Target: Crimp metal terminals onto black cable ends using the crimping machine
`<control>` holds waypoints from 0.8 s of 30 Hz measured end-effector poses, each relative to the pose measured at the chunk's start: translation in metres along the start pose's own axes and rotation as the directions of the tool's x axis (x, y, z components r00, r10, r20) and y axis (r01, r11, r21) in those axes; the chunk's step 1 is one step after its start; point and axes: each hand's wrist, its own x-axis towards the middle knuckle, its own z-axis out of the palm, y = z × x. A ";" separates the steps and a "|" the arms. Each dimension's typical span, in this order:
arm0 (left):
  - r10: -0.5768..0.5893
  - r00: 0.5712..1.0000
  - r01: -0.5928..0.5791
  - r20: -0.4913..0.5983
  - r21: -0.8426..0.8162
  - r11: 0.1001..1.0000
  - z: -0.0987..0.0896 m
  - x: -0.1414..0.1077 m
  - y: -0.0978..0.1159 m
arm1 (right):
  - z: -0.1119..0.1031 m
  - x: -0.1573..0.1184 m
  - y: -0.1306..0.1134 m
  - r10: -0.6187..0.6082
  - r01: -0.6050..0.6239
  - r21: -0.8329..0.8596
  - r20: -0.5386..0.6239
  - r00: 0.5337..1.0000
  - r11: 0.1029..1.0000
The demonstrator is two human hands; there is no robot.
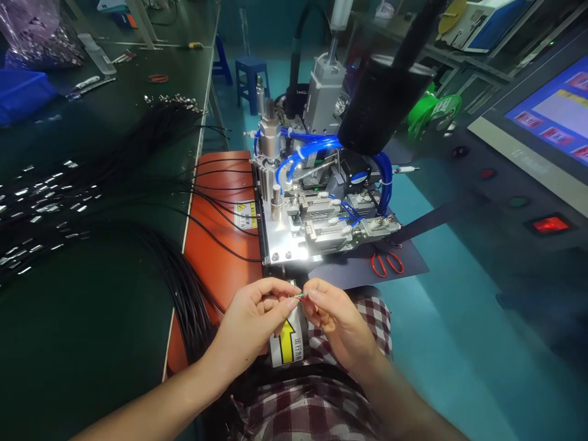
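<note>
Thin coloured wires (301,297), green and red among them, show between my fingertips in front of the machine. My left hand (260,312) is closed, its thumb and forefinger pinching the wires from the left. From the right, my right hand (337,312) pinches the same small bunch, its other fingers curled. The two hands nearly touch at the tips. Below them is a white label with a yellow arrow (287,343). Close ahead stands a metal machine (316,214) with blue air tubes (316,147). Most of what lies inside the grips is hidden by the fingers.
Black cables (184,300) hang over the edge of the dark green table (92,331) at left. Several more run across an orange-red plate (220,233) to the machine. Red-handled scissors (387,263) lie on a grey sheet at right, below a control screen (555,116).
</note>
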 end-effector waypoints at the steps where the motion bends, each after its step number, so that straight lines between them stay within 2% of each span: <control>1: 0.000 1.000 0.000 -0.001 0.003 1.000 0.000 0.000 0.000 | 0.000 0.000 0.001 -0.001 0.001 0.006 0.003 1.000 1.000; 24: -0.013 1.000 0.013 -0.004 -0.014 1.000 0.000 0.001 0.000 | 0.001 0.000 0.003 -0.006 0.006 0.043 0.006 1.000 0.999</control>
